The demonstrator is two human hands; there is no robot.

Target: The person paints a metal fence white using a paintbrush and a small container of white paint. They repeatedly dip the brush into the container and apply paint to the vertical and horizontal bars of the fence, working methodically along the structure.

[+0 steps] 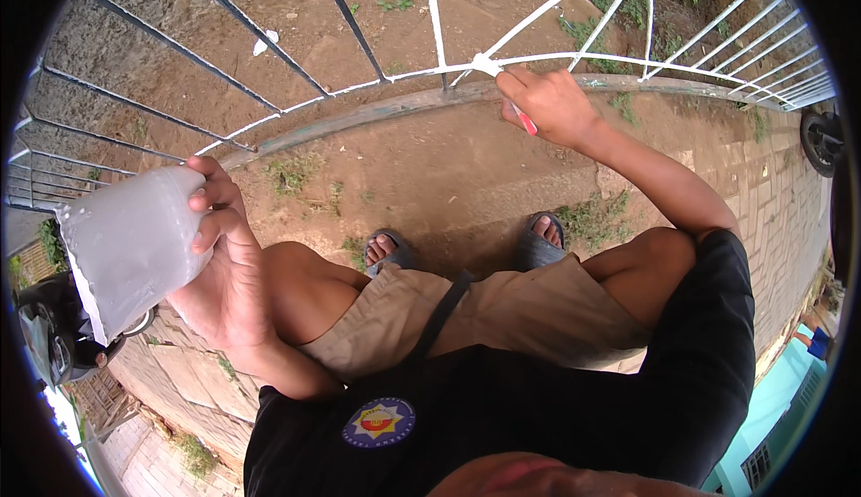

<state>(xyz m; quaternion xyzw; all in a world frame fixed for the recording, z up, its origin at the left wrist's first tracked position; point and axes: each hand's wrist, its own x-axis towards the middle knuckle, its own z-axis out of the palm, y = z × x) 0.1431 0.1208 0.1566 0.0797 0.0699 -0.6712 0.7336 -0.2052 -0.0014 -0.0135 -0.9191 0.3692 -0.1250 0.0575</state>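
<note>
In my right hand is a paintbrush, its red handle end poking out below my fingers. The white-coated brush head touches the fence's lower rail where slanted bars meet it. My left hand grips a cut-open, translucent plastic container with a white, ragged rim, held tilted at the left; its inside is hidden. The metal fence is white on the right and along much of the lower rail, while the upright bars to the left are dark.
A low concrete curb runs under the fence, with bare soil and weeds around it. My sandalled feet stand close to it. Parked motorcycles show at the left and right edges, beside paving blocks.
</note>
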